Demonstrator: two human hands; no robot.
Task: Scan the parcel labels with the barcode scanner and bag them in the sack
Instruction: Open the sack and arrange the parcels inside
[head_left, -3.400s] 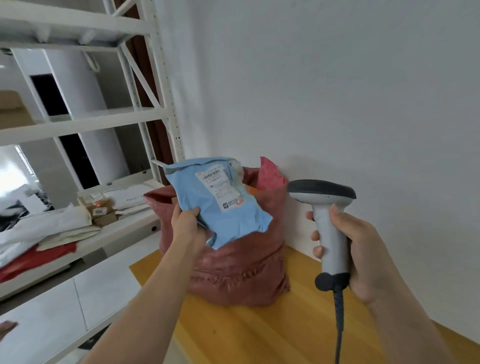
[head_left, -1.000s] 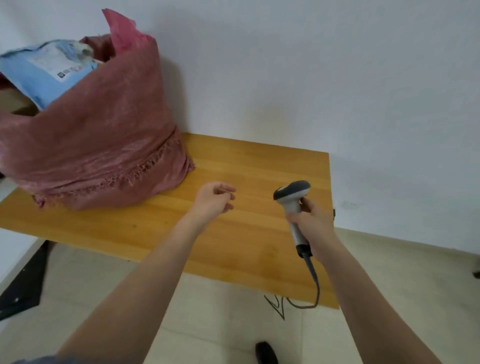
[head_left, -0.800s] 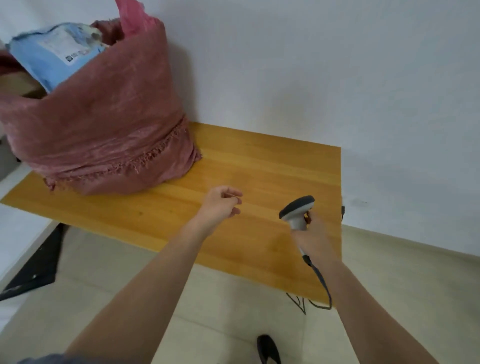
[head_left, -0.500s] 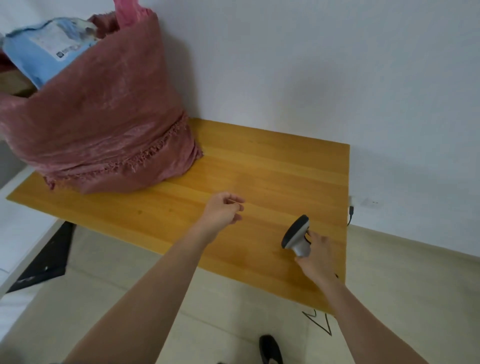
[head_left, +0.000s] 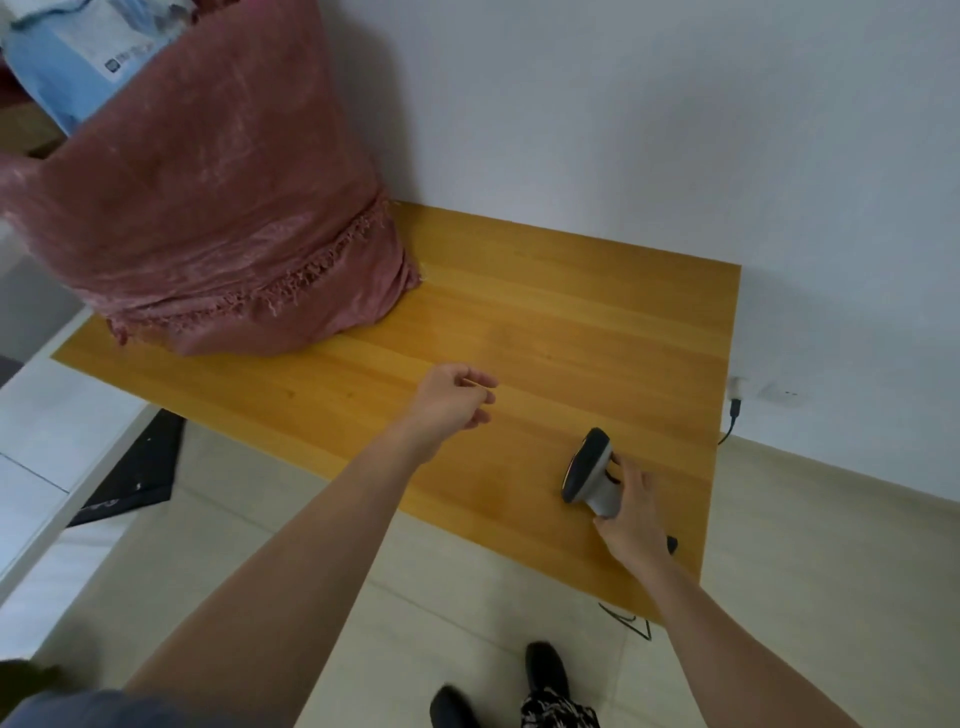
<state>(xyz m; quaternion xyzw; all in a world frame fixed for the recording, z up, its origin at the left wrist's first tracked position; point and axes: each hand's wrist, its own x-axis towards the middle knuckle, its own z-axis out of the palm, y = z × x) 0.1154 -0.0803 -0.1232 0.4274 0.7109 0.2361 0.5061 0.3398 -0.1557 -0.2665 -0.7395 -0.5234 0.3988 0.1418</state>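
Head view
Sack (head_left: 223, 208): red woven, standing at the far left of the wooden surface (head_left: 597, 322), against the wall.
Parcel (head_left: 67, 67): blue, white label up, sticking out of the sack's mouth.
Scanner (head_left: 589, 470): grey, dark head, near the surface's right front edge.
Right hand (head_left: 631, 512): grip curled round the scanner's handle.
Left hand (head_left: 452, 402): above mid-surface, fingers loosely curled, holding nothing.
Floor: pale tiles; dark shoes (head_left: 545, 670) at bottom.

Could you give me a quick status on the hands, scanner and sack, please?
Left hand empty over table. Right hand holds scanner low at table. Blue parcel in sack. Nothing blocking.
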